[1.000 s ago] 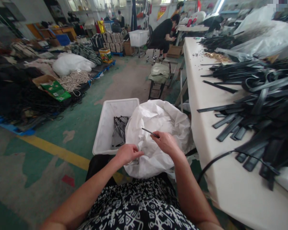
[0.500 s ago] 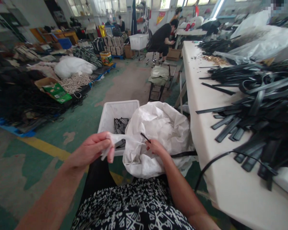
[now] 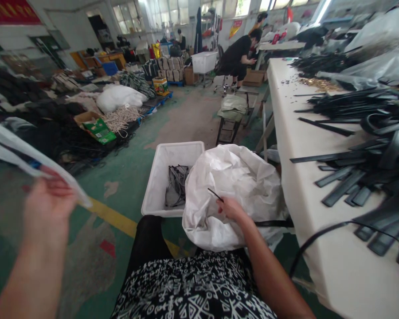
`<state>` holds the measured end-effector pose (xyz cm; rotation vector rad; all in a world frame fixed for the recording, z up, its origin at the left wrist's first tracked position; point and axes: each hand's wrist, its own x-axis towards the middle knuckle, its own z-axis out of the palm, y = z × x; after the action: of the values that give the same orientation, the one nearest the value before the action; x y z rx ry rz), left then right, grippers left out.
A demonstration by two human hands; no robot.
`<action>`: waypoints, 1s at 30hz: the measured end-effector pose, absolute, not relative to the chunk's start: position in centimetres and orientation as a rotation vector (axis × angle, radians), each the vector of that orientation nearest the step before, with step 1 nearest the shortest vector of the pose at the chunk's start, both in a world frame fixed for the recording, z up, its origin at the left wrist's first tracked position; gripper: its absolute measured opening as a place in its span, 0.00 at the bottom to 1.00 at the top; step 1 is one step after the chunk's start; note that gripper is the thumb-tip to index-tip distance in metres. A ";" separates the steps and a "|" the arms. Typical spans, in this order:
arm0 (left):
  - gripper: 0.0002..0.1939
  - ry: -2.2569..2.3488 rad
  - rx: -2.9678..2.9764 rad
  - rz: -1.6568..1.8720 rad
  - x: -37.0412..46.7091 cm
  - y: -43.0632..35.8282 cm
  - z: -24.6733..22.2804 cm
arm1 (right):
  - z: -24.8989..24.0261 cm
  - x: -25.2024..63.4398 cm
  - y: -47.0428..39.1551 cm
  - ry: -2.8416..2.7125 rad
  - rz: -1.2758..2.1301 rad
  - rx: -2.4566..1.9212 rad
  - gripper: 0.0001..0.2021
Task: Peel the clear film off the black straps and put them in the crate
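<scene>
Black strip (image 3: 213, 192) sits pinched in our right hand (image 3: 232, 207), over the white sack (image 3: 202, 223) at lower centre; our left hand (image 3: 48, 201), blurred at left, grips white film (image 3: 6, 136). We see dark pieces (image 3: 177, 184) in the crate (image 3: 151, 188), many strips (image 3: 344, 181) at right.

Just before you sits the sack (image 3: 208, 230), with the bin (image 3: 153, 190) beside it on the left and strips (image 3: 177, 181) in the bin. On your right runs the surface (image 3: 297, 173), a pile of straps (image 3: 382, 161) on it. Beyond the sack, a bundle (image 3: 233, 106) rests on a stool (image 3: 228, 133). Farther off to your left lie a carton (image 3: 99, 129) and, right of it, cords (image 3: 123, 117).
</scene>
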<state>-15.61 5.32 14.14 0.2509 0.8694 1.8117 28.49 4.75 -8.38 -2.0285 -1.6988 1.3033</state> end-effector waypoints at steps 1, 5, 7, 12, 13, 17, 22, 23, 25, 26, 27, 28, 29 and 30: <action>0.16 0.878 0.171 1.866 -14.1 5.3 11.7 | -7.6 28.4 4.7 -1.711 1.286 -1.993 0.17; 0.12 1.055 -0.059 1.539 -7.1 4.0 2.9 | -3.7 27.7 4.3 -1.763 1.222 -1.843 0.18; 0.10 1.053 -0.069 1.412 -4.2 3.3 0.8 | -1.5 27.0 4.0 -1.791 1.222 -1.716 0.20; 0.07 1.049 -0.103 1.357 -1.2 3.0 0.2 | 2.3 24.5 1.9 -1.925 1.459 -1.469 0.26; 0.08 1.037 -0.117 1.362 -1.0 3.0 0.3 | 2.6 23.9 1.5 -1.967 1.513 -1.444 0.27; 0.08 0.984 -0.128 1.368 -0.1 3.0 0.6 | 3.0 21.2 0.1 -2.119 1.617 -1.344 0.27; 0.07 0.949 -0.149 1.373 1.5 2.8 0.8 | 2.7 18.4 0.0 -2.276 1.562 -1.398 0.24; 0.07 0.939 -0.156 1.370 1.7 2.7 0.8 | 2.6 18.1 0.1 -2.293 1.546 -1.419 0.24; 0.07 0.926 -0.169 1.363 2.0 2.7 0.7 | 2.4 17.9 0.3 -2.309 1.527 -1.443 0.24; 0.07 0.922 -0.175 1.360 2.0 2.6 0.6 | 2.2 17.9 0.3 -2.311 1.521 -1.450 0.24; 0.07 0.917 -0.180 1.359 2.1 2.6 0.5 | 2.1 18.0 0.3 -2.312 1.518 -1.450 0.24; 0.07 0.913 -0.184 1.358 2.0 2.5 0.4 | 1.9 18.1 0.2 -2.311 1.517 -1.444 0.24; 0.07 0.909 -0.186 1.363 2.0 2.5 0.3 | 1.7 18.2 0.2 -2.309 1.515 -1.438 0.23; 0.07 0.908 -0.188 1.371 2.0 2.4 0.3 | 1.6 18.3 0.1 -2.305 1.514 -1.437 0.23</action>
<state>2.00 2.43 0.27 -0.1883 0.9078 1.3711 18.33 0.13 1.60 -1.4367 -2.3053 1.5141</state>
